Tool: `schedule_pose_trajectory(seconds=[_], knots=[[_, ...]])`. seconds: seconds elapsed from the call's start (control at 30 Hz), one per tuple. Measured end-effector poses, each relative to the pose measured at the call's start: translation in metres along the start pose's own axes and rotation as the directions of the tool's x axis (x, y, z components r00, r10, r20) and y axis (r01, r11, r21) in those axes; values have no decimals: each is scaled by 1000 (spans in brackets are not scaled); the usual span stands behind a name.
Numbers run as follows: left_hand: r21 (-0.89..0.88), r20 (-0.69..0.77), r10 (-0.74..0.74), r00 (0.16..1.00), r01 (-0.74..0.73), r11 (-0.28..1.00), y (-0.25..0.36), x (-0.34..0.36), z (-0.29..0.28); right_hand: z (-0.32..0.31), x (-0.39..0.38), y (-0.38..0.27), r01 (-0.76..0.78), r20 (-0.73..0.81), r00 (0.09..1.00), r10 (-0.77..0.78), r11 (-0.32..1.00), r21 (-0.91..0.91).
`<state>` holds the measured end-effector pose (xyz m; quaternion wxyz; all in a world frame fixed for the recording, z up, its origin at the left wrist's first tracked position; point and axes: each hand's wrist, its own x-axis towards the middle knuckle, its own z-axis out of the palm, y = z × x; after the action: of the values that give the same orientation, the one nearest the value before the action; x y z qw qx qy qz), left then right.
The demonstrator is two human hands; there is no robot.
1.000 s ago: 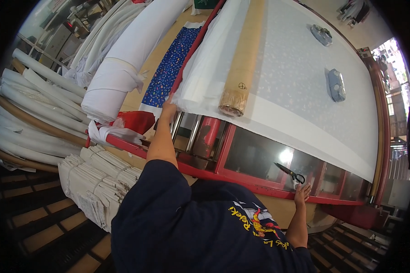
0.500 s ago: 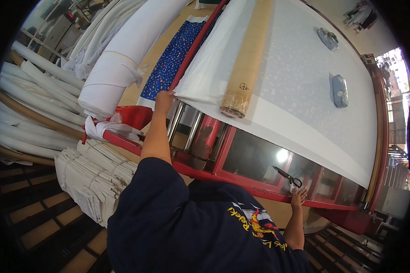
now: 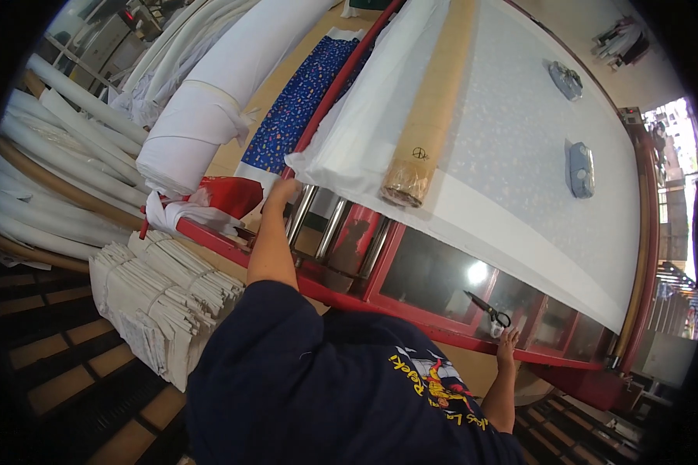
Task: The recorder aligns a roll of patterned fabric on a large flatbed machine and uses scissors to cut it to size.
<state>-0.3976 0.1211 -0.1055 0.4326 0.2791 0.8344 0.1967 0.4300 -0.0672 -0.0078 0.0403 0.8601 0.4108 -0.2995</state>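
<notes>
My left hand is at the red machine's left end, just below the loose corner of a white sheet and next to metal rollers. Its fingers are blurred and partly hidden, so a grip cannot be made out. With fingers stretched out, my right hand rests at the red front edge. Scissors with black handles lie just beyond it, beside a small white object. Across the sheet lies a long brown cardboard tube, its near end wrapped in clear plastic.
Two grey-blue weights sit on the sheet, over a faint speckled pattern. Blue patterned fabric hangs behind the red rail. A thick white fabric roll, several pale tubes and tied stacks of folded paper crowd the left.
My left hand has dropped from the sheet's corner down toward the rollers. The sheet's corner now hangs looser above it. My right hand stays at the front edge near the scissors.
</notes>
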Motion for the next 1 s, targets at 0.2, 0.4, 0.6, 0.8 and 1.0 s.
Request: schedule_pose_trajectory(seconds=[0.2,0.4,0.6,0.8,1.0], knots=[[-352,21,266,964,-242,904,16,-21,32,6,-15,-32,-94,15,995,96,992,-87],[-543,-197,384,902,-427,723,11,9,28,-16,38,18,187,109,979,-171,971,-151],[-133,-297,456,839,-509,850,10,11,42,-58,-6,-109,306,-264,912,-313,950,-68],[-291,-448,458,768,-610,737,9,8,42,-79,-52,-292,675,-294,650,-701,710,-200],[-103,-425,382,820,-464,880,11,13,11,-58,-79,-359,803,-178,549,-816,575,-157]])
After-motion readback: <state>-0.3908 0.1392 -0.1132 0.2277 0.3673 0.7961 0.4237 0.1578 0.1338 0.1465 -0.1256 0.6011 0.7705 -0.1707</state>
